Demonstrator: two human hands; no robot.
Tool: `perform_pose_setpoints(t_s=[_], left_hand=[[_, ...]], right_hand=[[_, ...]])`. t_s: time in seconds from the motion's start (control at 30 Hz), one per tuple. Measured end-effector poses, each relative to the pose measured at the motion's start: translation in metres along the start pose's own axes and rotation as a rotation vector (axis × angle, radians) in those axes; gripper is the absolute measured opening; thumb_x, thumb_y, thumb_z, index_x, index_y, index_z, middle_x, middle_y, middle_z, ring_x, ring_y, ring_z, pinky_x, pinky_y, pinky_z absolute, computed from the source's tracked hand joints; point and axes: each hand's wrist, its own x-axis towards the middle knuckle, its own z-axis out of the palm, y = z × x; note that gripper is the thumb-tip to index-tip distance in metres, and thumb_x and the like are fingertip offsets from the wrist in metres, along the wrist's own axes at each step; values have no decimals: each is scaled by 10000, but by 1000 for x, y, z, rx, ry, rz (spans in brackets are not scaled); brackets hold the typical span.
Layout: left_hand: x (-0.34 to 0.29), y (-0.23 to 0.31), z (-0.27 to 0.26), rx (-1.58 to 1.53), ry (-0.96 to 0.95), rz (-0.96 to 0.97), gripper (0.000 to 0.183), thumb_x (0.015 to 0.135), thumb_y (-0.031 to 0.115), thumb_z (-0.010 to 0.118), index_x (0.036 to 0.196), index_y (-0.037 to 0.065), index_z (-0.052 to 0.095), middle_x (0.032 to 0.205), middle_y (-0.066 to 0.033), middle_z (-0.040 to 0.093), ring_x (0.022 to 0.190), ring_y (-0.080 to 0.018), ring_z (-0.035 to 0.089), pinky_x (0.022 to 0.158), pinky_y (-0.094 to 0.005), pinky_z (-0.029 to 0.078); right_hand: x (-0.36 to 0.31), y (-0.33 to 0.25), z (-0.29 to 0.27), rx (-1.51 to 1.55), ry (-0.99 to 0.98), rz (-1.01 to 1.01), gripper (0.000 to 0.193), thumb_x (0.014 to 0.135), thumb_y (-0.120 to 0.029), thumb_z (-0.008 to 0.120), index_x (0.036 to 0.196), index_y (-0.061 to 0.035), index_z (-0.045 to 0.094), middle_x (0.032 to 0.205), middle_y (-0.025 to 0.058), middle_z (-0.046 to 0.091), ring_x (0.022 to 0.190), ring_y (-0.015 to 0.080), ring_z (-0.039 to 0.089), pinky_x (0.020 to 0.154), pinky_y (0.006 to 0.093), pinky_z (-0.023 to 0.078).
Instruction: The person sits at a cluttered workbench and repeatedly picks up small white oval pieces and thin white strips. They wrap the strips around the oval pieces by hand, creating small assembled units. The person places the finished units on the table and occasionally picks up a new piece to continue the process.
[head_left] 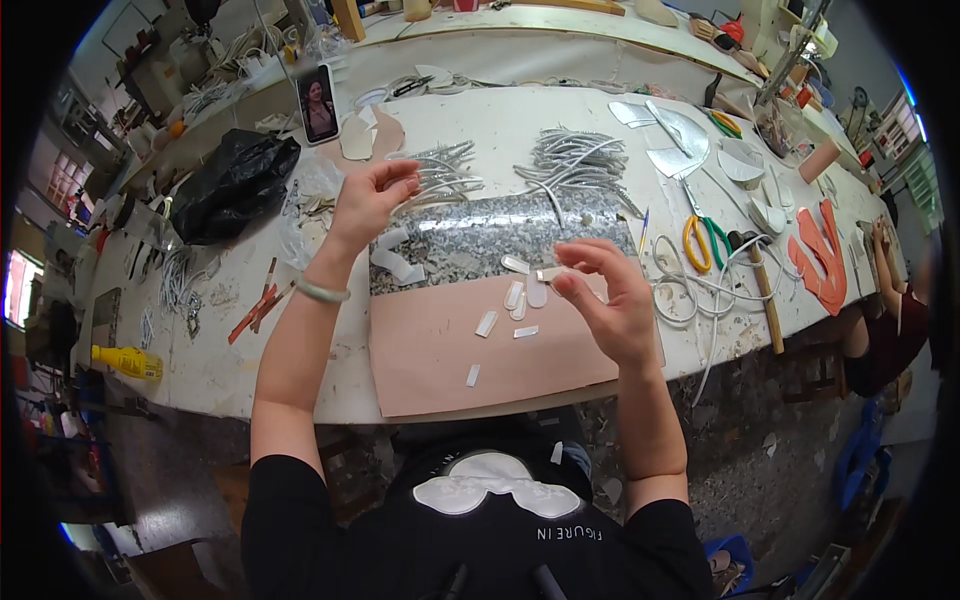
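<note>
My left hand [370, 205] is raised by the left pile of thin silver strips [445, 170], its thumb and fingers pressed together; what they hold, if anything, cannot be made out. Over the pink-brown board [430, 345], my right hand [612, 305] is closed, with a small pale piece [547, 274] at the tips of thumb and forefinger. Several small white pieces [486, 324] lie loose on the board beside it, some oblong and some with rounded ends. Behind the board is a speckled stone slab [480, 235], with crumpled white scraps [395, 262] at its left end.
Another bundle of silver strips [575, 165] lies beyond the slab. At right are scissors [705, 235], a hammer [765, 290], white cord [680, 290] and orange-red cut pieces [820, 260]. To the left sit a black plastic bag [235, 185], a phone [317, 105] and a yellow bottle [127, 362].
</note>
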Motion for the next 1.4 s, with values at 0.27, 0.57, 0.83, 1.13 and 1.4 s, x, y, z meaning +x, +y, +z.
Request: perform_pose_setpoints(t_s=[0.27,0.57,0.83,1.13,1.4], left_hand=[[14,-58,-12,624,92,147,187,808,103,675,979,28,692,965,-132,687,900,-263,640,817,-341,496],[-3,-52,-18,911,126,324,150,829,101,623,960,77,694,993,-75,680,945,-299,582,844,-380,474],[-20,-39,-24,856,237,433,284,776,173,709,1029,49,676,1008,-87,668,958,-288,563,867,-381,452],[67,-44,-171,1030,471,303,502,752,273,760,1165,30,610,1053,-136,646,989,-316,573,887,-392,451],[162,-103,-245,753,450,-125,630,813,386,719,1229,-57,551,1106,-209,652,1024,-301,637,884,-367,487]], right_hand=[[23,15,-2,-207,-103,19,116,827,-91,707,900,-2,687,880,105,665,843,217,640,739,298,496],[120,116,33,-1007,-140,25,375,813,-351,707,985,-22,655,969,133,646,943,323,607,800,426,485],[122,146,32,-882,-172,88,208,847,-222,655,899,-21,654,908,183,621,890,363,606,767,453,484],[83,62,4,-405,-41,-12,128,877,-62,622,987,-3,652,854,132,601,752,266,578,675,339,463],[49,70,1,233,100,287,138,928,-7,568,1050,31,621,868,3,514,713,66,476,626,194,386]])
